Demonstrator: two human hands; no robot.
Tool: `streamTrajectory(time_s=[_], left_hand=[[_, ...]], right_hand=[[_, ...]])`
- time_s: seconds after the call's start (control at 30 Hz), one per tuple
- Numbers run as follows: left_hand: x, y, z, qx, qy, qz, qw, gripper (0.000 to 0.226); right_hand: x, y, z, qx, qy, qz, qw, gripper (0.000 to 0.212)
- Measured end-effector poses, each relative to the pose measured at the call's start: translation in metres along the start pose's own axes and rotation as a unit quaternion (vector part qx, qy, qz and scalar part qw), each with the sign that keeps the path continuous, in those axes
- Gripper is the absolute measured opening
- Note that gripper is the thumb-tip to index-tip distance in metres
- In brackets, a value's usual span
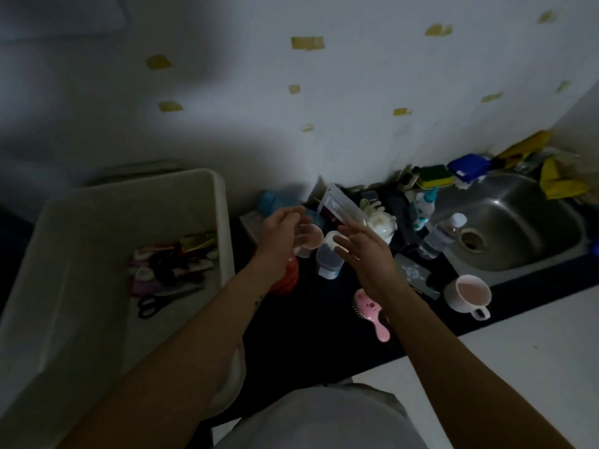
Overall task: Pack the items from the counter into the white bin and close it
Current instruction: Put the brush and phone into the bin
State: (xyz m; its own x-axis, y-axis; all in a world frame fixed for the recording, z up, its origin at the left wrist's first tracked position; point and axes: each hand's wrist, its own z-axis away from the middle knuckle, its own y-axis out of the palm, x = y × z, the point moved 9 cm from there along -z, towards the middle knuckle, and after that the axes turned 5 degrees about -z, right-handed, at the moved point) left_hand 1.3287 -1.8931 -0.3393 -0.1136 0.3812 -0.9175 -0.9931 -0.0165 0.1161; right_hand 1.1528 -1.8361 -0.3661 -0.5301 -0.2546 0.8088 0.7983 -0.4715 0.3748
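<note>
The white bin (97,202) stands open at the left, holding black scissors (152,304) and several small items. My left hand (280,233) is shut on a clear plastic cup (309,243) above the dark counter (311,332). My right hand (363,251) hovers beside it, fingers spread, over a pale lidded container (329,262). On the counter lie a pink hairbrush (372,314), a white mug (468,294), a water bottle (440,234) and a flat packet (340,207).
A steel sink (518,222) is set into the counter at the right, with sponges (434,176), a blue box and yellow cloths behind it. An orange object (288,275) sits under my left wrist. A dark phone-like case (418,275) lies near the mug. The wall is close behind.
</note>
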Motion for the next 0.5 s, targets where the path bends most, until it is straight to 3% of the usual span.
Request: streamTrajectory(time_s=[0.5], left_hand=[[0.091, 0.03, -0.01, -0.051, -0.089, -0.069, 0.992, 0.019]], right_hand=[[-0.026, -0.051, -0.035, 0.013, 0.057, 0.05, 0.997, 0.026]])
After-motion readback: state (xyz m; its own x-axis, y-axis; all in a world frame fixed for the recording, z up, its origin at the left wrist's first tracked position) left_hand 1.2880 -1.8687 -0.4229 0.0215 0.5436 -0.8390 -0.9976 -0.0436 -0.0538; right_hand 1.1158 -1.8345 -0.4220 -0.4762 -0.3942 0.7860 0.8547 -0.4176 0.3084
